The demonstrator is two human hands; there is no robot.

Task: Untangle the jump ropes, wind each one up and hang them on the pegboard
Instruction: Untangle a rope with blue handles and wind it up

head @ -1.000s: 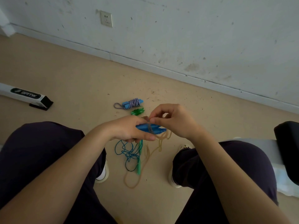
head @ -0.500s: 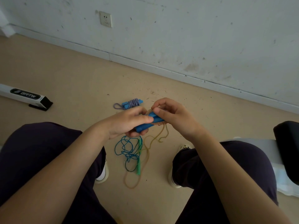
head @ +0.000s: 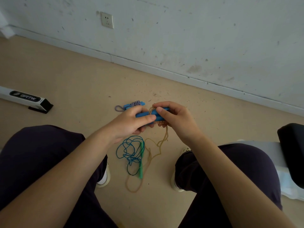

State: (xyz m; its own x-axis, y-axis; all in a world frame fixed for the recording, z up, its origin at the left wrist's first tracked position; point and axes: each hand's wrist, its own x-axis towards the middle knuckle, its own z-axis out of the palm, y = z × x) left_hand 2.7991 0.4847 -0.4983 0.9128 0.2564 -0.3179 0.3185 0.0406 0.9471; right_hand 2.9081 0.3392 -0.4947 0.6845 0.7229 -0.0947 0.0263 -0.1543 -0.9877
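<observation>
- Seated above a tan floor (head: 65, 76), knees in dark trousers (head: 32, 162) spread to either side, forearms reaching forward over the gap between them.
- Left hand (head: 130, 122) curled round a pair of blue handles (head: 144, 115), thumb laid along their top, holding them level above the floor.
- Right hand (head: 174, 117) closed on the same bundle from the other side, thumb and forefinger pinching a tan rope (head: 162, 142) where it wraps over the blue handles.
- Loose length of the tan rope hanging from under the right hand, dropping to the floor between the shoes and ending in a wide loop near the middle of the floor patch between the legs.
- Thin blue rope (head: 130, 152) lying in a tangled heap on the floor just below the left hand, a green handle (head: 141, 160) lying across its right side and touching the tan rope's trailing loop.
- Already wound blue-and-white striped rope (head: 130, 106) resting on the floor just beyond the left hand, toward the wall, a small loop sticking out at its left end.
- White bar with a black end cap (head: 24, 99) on the floor near the left edge of the view, lettering on its side.
- Scuffed white wall (head: 197, 38) along the far edge of the floor, with a wall socket (head: 107, 20) set into it.
- Light shoes (head: 103, 178) partly visible beside each trouser leg; dark object (head: 292, 145) at the right edge, too cut off to identify.
</observation>
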